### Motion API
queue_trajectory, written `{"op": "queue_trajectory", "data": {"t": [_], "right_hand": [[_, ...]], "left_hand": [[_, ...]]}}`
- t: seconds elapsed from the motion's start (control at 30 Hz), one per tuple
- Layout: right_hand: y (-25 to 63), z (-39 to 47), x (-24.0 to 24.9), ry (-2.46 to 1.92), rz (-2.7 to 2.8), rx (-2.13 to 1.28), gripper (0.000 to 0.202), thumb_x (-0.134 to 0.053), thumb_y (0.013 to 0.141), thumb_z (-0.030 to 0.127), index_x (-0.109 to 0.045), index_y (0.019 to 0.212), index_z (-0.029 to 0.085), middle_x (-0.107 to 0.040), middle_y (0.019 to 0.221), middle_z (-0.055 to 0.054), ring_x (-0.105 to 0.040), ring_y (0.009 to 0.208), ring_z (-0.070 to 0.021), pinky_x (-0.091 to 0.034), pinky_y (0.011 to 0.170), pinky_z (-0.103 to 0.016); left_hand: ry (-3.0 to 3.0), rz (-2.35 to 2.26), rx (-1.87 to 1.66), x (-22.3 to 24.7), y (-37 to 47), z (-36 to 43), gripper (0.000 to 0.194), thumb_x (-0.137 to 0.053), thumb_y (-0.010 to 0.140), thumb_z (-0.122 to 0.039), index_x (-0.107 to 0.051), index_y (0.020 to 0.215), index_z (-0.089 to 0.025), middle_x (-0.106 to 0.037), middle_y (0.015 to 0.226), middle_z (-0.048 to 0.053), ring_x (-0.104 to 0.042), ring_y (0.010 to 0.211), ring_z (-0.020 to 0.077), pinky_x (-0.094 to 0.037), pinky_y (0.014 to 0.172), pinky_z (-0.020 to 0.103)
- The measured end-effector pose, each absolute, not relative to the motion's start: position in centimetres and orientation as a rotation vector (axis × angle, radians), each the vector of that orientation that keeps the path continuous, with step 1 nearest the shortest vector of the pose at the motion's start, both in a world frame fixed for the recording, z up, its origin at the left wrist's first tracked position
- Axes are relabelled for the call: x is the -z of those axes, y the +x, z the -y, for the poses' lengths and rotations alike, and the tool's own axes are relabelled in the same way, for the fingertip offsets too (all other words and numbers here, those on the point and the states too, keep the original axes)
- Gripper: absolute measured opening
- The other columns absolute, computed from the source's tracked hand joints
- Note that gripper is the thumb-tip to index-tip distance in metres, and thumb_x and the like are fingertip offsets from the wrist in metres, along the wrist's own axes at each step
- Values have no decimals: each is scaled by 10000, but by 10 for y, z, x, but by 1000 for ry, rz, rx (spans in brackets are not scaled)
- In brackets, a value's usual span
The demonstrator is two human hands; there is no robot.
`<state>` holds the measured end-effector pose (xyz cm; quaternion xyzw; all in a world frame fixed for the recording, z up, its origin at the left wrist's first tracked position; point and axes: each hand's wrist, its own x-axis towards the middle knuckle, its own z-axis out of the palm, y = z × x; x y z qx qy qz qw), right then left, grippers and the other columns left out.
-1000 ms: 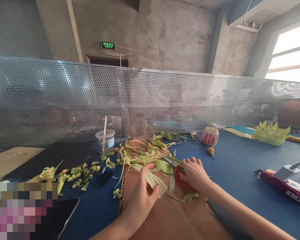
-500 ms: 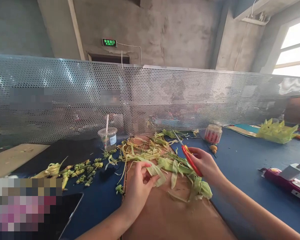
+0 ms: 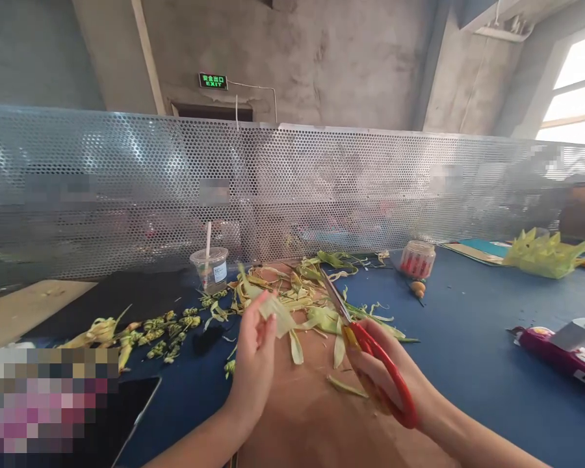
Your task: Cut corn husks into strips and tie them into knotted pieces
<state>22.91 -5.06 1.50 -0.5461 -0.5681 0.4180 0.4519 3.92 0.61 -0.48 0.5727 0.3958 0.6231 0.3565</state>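
A pale green husk strip [image 3: 279, 314] is pinched between the fingertips of my left hand [image 3: 257, 344], raised over the brown board [image 3: 312, 416]. My right hand [image 3: 385, 364] grips the red-handled scissors [image 3: 394, 390], whose blades point up and away, to the right of the strip. The blades look nearly closed. Beyond both hands, a pile of green and yellowish husk pieces [image 3: 322, 318] lies across the far part of the board. One thin piece [image 3: 347, 387] rests by itself nearer me.
Knotted husk bits [image 3: 168, 331] lie left of the board, beside a plastic cup with a straw [image 3: 209, 270]. At the right are a jar [image 3: 417, 261], a yellow-green spiky basket [image 3: 543, 257] and a purple power strip [image 3: 560, 354]. A perforated metal screen [image 3: 292, 188] stands behind.
My left hand has moved left and up with the strip. My right hand has brought the scissors lower and nearer, turning them more into view. A husk clump by my right hand is no longer visible.
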Motion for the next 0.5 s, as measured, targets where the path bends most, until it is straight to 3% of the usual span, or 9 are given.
{"op": "queue_trajectory", "data": {"t": [0.13,0.27,0.4,0.5], "right_hand": [[225,51,-15,-1252,1337,-1073,282,-586,709,401,-420,817,200,-442,612,60,-361,432,-60,-293,375,-175],[219,50,-5,-1197,1318,-984,304,-667,668,365,-466,816,190,-484,676,35,-420,510,-70,-343,431,-176],[212,52,3,-1153,1319,-908,354,-717,635,342,-506,881,200,-544,812,6,-499,638,-97,-421,569,-198],[211,54,2,-1196,1281,-1085,356,-681,670,421,-500,882,199,-522,728,19,-453,544,-78,-375,465,-180]], "left_hand": [[1389,-1189,-1621,0,37,-11,448,-447,850,-380,-390,1286,-293,-326,1414,57,-303,1289,244,-343,995,382],[1467,-1135,-1623,-8,37,-10,462,-462,845,-379,-372,1292,-300,-471,1299,72,-474,1156,220,-430,903,356],[1685,-1148,-1575,-23,32,-11,290,-506,818,-372,-555,1066,-229,-617,1039,59,-600,882,178,-477,792,319],[1845,-1101,-1550,-36,24,-15,223,-518,808,-349,-586,960,-201,-638,957,46,-602,849,169,-477,773,302]]}}
